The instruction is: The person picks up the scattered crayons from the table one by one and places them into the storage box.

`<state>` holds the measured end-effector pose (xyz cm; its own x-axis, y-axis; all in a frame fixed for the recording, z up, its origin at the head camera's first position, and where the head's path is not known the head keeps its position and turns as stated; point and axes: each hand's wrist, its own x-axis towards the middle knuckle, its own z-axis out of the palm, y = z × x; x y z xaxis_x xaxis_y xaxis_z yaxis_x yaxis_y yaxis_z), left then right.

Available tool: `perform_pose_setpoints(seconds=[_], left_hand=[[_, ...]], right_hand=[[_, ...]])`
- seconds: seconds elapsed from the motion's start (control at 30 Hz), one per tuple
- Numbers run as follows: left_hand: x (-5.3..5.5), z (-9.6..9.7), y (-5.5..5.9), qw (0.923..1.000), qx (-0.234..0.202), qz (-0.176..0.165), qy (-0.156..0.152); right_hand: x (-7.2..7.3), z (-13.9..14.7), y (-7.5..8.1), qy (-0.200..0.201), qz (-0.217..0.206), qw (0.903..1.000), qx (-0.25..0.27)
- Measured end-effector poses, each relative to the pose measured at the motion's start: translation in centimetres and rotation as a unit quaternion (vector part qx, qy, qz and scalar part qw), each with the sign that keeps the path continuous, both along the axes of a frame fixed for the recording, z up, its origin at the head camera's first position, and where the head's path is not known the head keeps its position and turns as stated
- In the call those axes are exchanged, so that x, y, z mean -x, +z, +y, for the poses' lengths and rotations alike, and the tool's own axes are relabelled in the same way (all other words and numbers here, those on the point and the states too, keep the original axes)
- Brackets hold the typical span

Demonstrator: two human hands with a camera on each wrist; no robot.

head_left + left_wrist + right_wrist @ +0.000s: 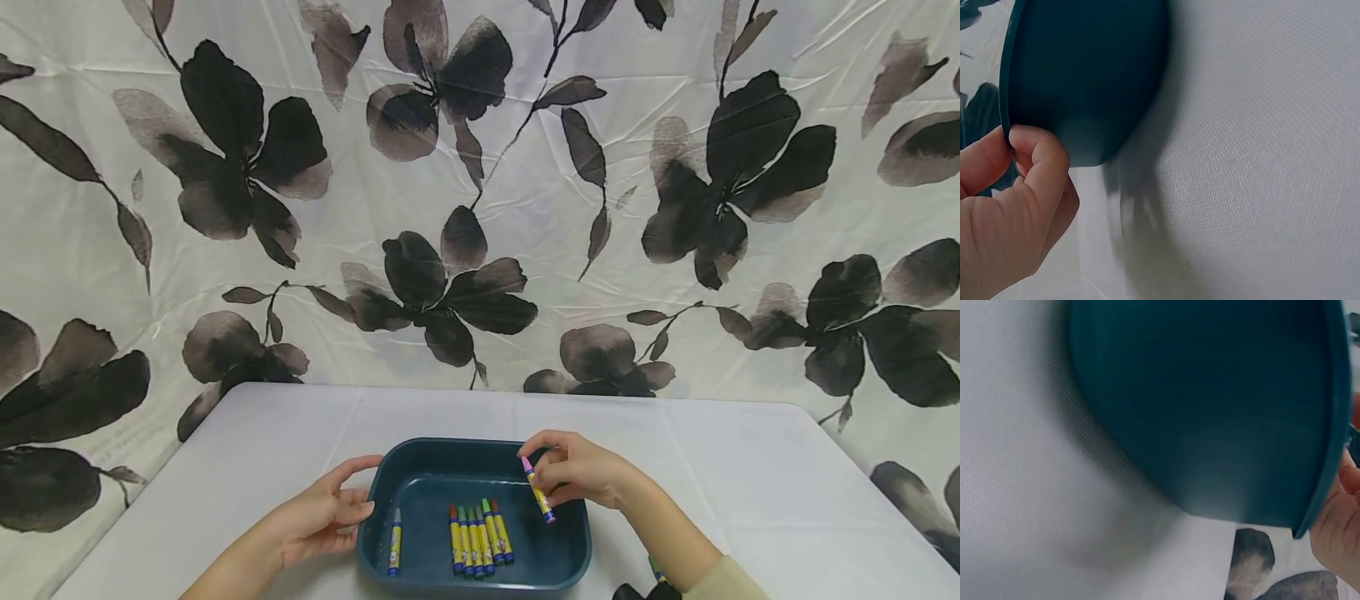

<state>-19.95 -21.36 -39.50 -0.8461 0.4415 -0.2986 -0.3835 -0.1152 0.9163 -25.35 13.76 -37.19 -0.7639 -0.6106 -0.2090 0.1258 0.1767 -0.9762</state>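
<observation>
A dark teal plastic basin (420,450) stands on the white table. My left hand (322,517) pinches its left rim; the left wrist view shows the thumb and fingers on either side of that rim (1005,81). Over the basin's right side, my right hand (577,471) holds a pink crayon (538,492) with a yellow wrapper, tilted, its pink tip up. Inside the basin several crayons (480,537) lie side by side in a row, with red, green and other tips. One grey-tipped crayon (395,543) lies apart at the left. The basin wall (1210,412) partly hides my right hand in the right wrist view.
A green-tipped crayon (657,570) shows beside my right forearm, partly hidden by it. Near it a black object (647,592) is cut off by the frame's bottom edge. Behind the white table (720,467) hangs a floral cloth (570,208).
</observation>
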Motion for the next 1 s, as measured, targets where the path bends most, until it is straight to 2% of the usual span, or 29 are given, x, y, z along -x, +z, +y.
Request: perform_pose_setpoints(seconds=[0.37,0.73,1.0], left_hand=[[0.2,0.3,0.1,1.0,0.004,-0.008,0.003],[0.2,-0.1,-0.1,0.9997,-0.023,-0.008,-0.005],[0.1,0.0,0.0,0.9999,-0.011,-0.008,-0.001]], right_hand=[[-0.2,-2.2,-0.7,-0.014,0.001,0.9991,-0.04],[-0.4,-3.7,-1.6,-0.025,-0.001,0.9976,-0.065],[-0.7,-4.1,-2.1,-0.035,0.015,0.9942,-0.101]])
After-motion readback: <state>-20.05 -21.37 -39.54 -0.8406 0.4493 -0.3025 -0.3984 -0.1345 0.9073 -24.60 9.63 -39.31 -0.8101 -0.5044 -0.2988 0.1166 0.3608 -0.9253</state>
